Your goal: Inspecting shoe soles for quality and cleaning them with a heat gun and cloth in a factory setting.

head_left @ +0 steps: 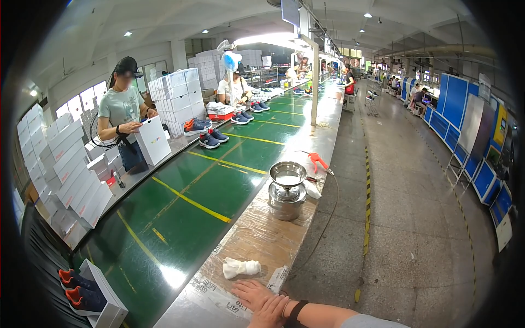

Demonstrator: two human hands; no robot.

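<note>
My right hand [252, 293] lies on the plastic-covered ledge beside the conveyor, its fingers stretched out flat. My left hand [269, 312] rests across it, fingers wrapped round my right wrist, just ahead of a black wristband [295, 312]. Beyond my right fingertips is a bunched white cloth [240, 268], not touched by either hand. Farther along the ledge stands a shiny metal bowl [288, 174] on a round metal base [286, 202]. A red air blow gun [316, 160] lies past it.
A green conveyor belt [180, 213] runs along my left, with an open white box [112, 306] of dark-blue and orange shoes at the near end. Across it a person [123, 109] holds a white shoebox [152, 141]. More shoes [213, 138] sit farther up. A hose [334, 205] hangs off the ledge's right side.
</note>
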